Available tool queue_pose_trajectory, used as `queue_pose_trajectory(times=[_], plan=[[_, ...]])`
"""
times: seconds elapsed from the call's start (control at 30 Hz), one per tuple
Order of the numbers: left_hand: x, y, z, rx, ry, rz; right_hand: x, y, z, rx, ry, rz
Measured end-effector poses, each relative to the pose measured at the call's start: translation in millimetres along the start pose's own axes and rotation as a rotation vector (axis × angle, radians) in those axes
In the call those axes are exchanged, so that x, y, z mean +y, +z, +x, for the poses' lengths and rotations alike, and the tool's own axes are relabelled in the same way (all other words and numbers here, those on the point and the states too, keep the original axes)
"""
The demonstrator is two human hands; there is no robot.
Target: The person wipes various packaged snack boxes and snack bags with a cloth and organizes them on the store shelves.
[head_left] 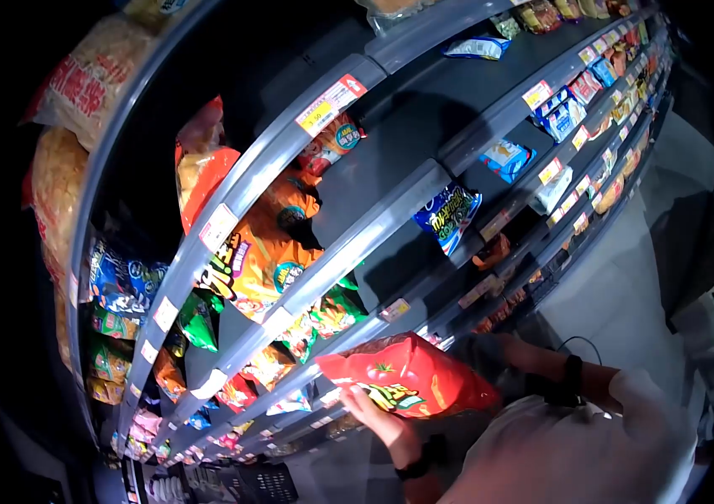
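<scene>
A red snack bag with tomatoes printed on it is tilted in front of the lower shelves. My left hand grips the bag's lower left edge, fingers against its side. A black band circles that wrist. My right hand is by the bag's upper right side, mostly in shadow. Its fingers are hidden, so I cannot see whether they touch the bag. Close above the red bag, green snack bags stand on a shelf. Large orange snack bags fill part of the shelf above those.
Curved grey shelf rails with price tags cross the view at a slant. A dark blue bag lies alone near a shelf edge. Big clear bags sit on the top shelf. Pale floor tiles show at right, and a dark basket at the bottom.
</scene>
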State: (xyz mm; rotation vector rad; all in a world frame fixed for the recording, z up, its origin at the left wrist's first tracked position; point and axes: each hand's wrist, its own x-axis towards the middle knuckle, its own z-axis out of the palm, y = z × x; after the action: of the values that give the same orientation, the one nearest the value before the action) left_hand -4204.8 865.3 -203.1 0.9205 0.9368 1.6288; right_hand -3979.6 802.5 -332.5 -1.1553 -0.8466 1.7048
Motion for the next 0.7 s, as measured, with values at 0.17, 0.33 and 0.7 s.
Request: queue_pose_trajectory(times=[0.17, 0.33, 0.7], plan=[[38.8, 31.5, 29.0, -0.174, 0.059, -0.017, 53.6, -44.4, 26.2, 0.18, -0.222, 0.182], [68.4, 96.3, 75.6, -0.365, -0.044, -0.098, 63.1, -59.9, 40.0, 0.115, -0.41, 0.173], [82.7, 224.5, 216.1, -0.617, -0.118, 0.428, 24.3, -118.3, 27.5, 0.247, -0.365, 0.385]])
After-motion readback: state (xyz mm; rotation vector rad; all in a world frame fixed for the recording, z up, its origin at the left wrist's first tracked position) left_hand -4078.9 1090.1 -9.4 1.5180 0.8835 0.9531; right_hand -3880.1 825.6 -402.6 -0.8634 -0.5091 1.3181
